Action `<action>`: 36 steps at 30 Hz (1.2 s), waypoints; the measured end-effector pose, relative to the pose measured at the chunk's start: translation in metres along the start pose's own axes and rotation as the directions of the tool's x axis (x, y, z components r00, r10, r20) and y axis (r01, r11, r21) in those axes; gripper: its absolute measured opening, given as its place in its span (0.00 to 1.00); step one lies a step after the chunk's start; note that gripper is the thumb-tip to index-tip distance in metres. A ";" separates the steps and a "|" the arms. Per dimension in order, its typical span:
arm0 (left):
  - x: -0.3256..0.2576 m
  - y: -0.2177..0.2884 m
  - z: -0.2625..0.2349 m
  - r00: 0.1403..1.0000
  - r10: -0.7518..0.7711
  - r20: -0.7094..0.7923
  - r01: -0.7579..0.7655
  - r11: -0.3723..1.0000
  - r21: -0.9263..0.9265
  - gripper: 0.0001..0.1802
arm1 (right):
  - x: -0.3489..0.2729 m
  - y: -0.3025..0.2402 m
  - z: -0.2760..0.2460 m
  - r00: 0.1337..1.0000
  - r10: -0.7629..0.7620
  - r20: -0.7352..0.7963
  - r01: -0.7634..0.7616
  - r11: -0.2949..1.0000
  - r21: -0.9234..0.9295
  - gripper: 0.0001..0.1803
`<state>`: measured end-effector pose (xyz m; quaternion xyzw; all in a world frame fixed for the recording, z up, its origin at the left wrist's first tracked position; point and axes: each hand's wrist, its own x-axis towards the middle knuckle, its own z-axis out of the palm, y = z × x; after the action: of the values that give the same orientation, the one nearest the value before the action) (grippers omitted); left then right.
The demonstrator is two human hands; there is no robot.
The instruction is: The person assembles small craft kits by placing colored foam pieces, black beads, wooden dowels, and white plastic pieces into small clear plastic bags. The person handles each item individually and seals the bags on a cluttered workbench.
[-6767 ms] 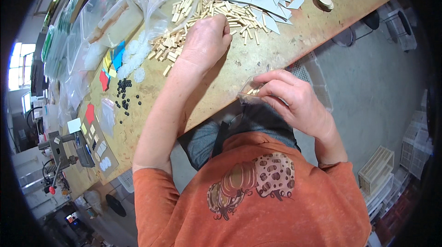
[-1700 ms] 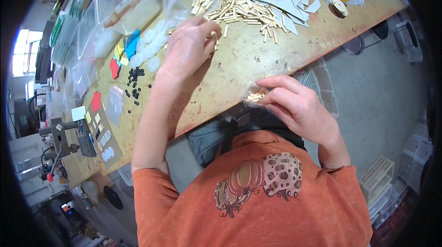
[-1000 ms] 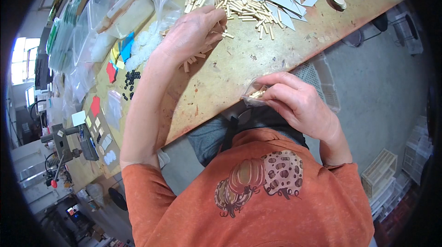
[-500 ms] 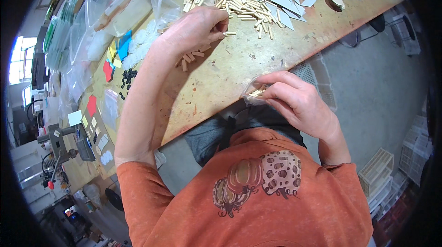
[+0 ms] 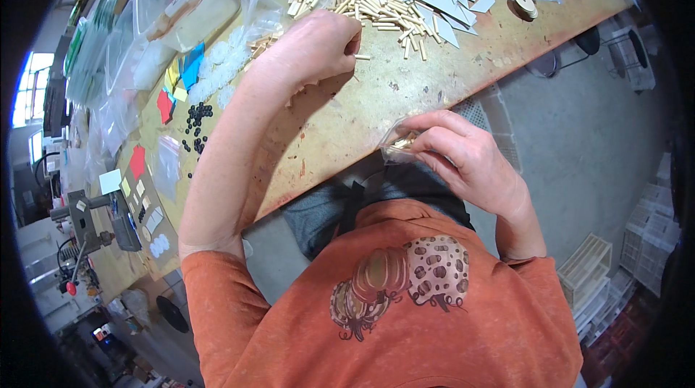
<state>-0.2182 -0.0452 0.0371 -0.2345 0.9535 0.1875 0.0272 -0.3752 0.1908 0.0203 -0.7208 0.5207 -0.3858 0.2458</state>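
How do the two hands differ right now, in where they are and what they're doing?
The left hand is stretched out over the workbench, closed in a loose fist next to the loose wooden sticks; the right hand is drawn in at the bench's near edge. The right hand pinches a small clear bag with a few sticks inside; what the left hand holds is hidden. Both are bare.

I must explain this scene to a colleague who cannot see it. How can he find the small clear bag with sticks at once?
Start at the long wooden workbench and follow its near edge toward the person's orange shirt. There the right hand pinches a small clear plastic bag holding a few short wooden sticks. The other sticks lie loose in a pile on the far side, beside the left hand; only these are bagged.
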 end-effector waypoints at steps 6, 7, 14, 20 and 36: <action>-0.007 0.000 0.004 0.998 -0.020 -0.058 0.013 0.992 -0.124 0.08 | 0.001 -0.002 -0.001 1.000 -0.009 -0.011 0.009 1.000 -0.016 0.06; -0.011 0.001 0.004 0.997 -0.032 -0.070 0.018 0.982 -0.186 0.08 | 0.002 -0.004 -0.001 1.000 -0.012 -0.014 0.011 1.000 -0.019 0.06; -0.070 0.057 0.009 0.985 -0.150 -0.083 -0.010 0.430 -0.903 0.08 | 0.013 -0.017 -0.002 1.000 0.001 -0.006 -0.001 1.000 0.006 0.07; -0.100 0.067 0.036 0.880 -0.067 -0.470 -0.267 0.747 -0.608 0.10 | 0.021 -0.033 0.004 0.997 -0.075 0.002 0.075 0.997 -0.003 0.08; -0.127 0.051 0.019 0.877 0.143 -0.459 -0.354 0.837 -0.417 0.06 | 0.034 -0.042 -0.002 0.997 -0.079 -0.011 0.079 0.997 0.026 0.08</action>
<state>-0.1295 0.0588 0.0544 -0.1389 0.8813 0.3705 -0.2583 -0.3481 0.1728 0.0633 -0.7358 0.4878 -0.4054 0.2372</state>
